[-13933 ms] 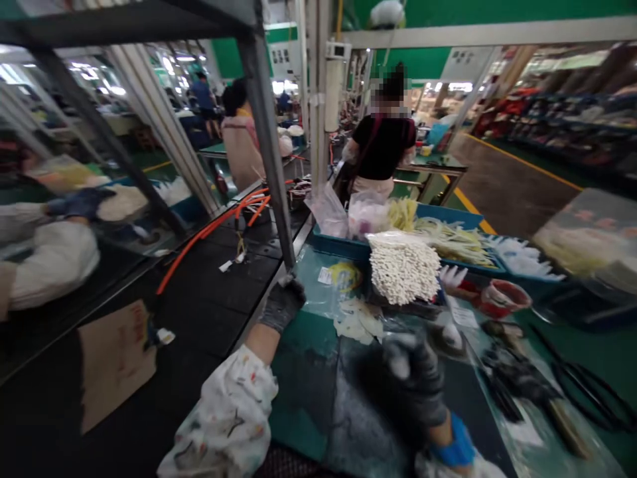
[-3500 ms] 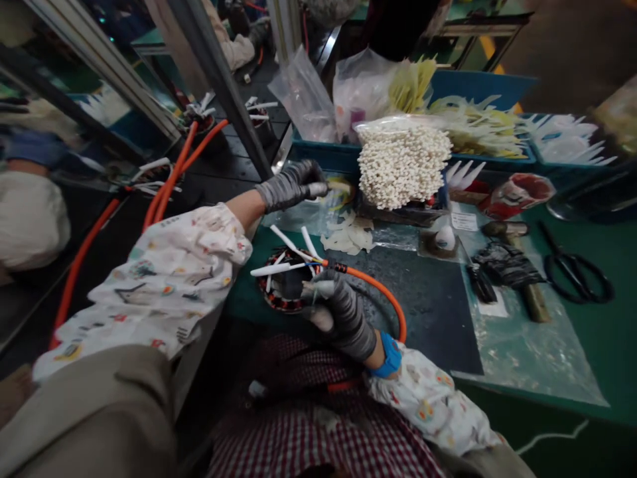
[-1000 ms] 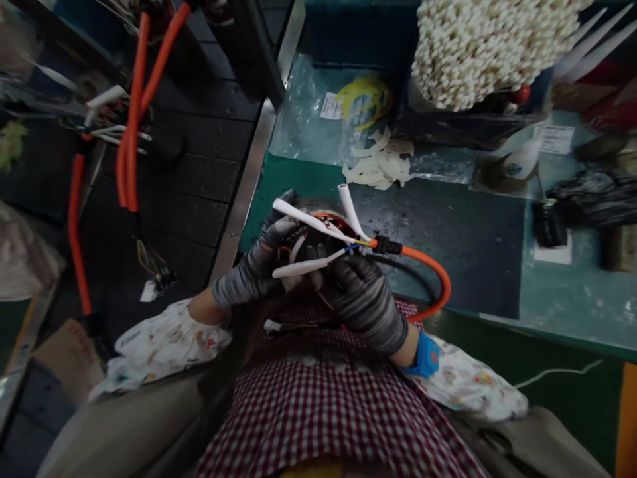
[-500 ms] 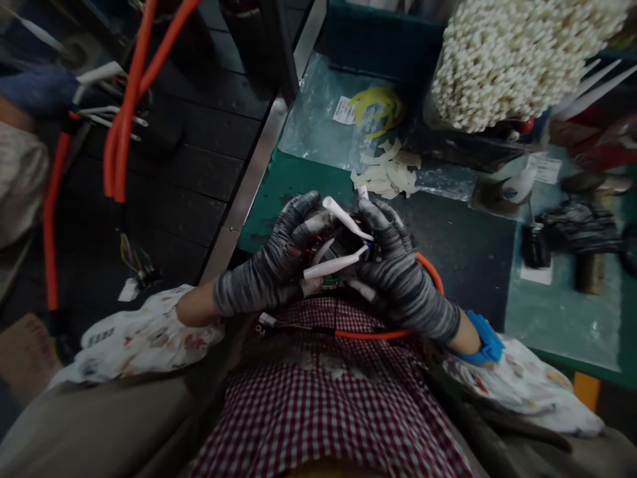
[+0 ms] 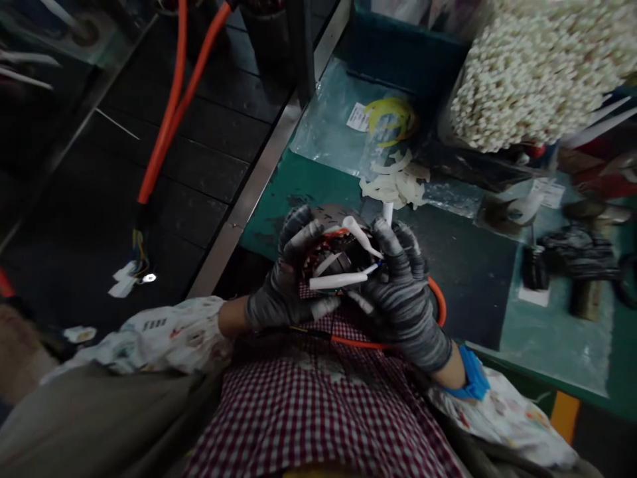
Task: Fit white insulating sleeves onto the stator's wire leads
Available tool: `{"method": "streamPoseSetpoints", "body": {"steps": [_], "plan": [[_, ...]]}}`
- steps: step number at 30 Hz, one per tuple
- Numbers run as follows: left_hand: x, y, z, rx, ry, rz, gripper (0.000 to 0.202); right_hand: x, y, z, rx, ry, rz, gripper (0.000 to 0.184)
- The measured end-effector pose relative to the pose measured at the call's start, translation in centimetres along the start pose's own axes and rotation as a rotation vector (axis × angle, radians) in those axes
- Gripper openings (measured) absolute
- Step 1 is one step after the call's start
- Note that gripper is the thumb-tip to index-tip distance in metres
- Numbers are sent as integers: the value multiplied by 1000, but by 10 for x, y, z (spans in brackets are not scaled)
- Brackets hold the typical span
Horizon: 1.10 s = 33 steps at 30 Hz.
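Your gloved left hand [image 5: 279,287] and right hand [image 5: 404,295] both grip the round copper-wound stator [image 5: 334,247], held at the near edge of the green counter [image 5: 288,187]. White-sleeved leads [image 5: 339,281] are fitted; they look loose and untied.

Fingers of the left hand [image 5: 284,284] and right hand [image 5: 405,299] hide most of the motor part [image 5: 337,251] between them. At two o'clock the white bundle [image 5: 527,79] runs off the top edge, blurred. The dark tools [image 5: 577,255] at three o'clock are too smeared to tell.
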State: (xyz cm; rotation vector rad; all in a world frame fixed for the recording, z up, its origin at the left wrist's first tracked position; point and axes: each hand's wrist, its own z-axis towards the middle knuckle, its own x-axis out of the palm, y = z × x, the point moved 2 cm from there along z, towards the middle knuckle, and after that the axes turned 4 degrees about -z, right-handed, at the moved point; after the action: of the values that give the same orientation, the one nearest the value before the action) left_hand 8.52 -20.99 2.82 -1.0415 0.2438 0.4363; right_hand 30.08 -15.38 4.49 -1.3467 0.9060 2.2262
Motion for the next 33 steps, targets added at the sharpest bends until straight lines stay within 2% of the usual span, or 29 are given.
{"method": "streamPoseSetpoints", "body": {"steps": [4,6,9,11,14,18,21,23,27,29,33], "plan": [[7,-6,-2,-28,-27,15,106,1,3,3,87,-53,66,67],[8,-8,3,-38,-19,14,100,0,1,3,123,-80,218,72],[11,-10,11,-27,-15,25,91,-5,-8,2,191,-46,438,73],[13,-11,15,-26,-11,46,89,-12,-17,2,194,-27,469,70],[17,-15,21,-30,3,89,84,-21,-31,8,54,-11,381,57],[19,-21,27,-30,64,120,83,-22,-51,16,-142,46,300,45],[18,-25,31,-44,101,127,81,-20,-61,18,-220,33,311,38],[18,-27,32,-28,112,131,78,-18,-63,17,-223,51,338,39],[18,-28,35,-24,126,147,80,-15,-56,12,-93,66,368,46],[18,-28,37,-32,128,161,82,-13,-46,10,58,46,450,52],[16,-30,42,-42,124,156,77,-6,-26,15,438,43,750,70]]}}
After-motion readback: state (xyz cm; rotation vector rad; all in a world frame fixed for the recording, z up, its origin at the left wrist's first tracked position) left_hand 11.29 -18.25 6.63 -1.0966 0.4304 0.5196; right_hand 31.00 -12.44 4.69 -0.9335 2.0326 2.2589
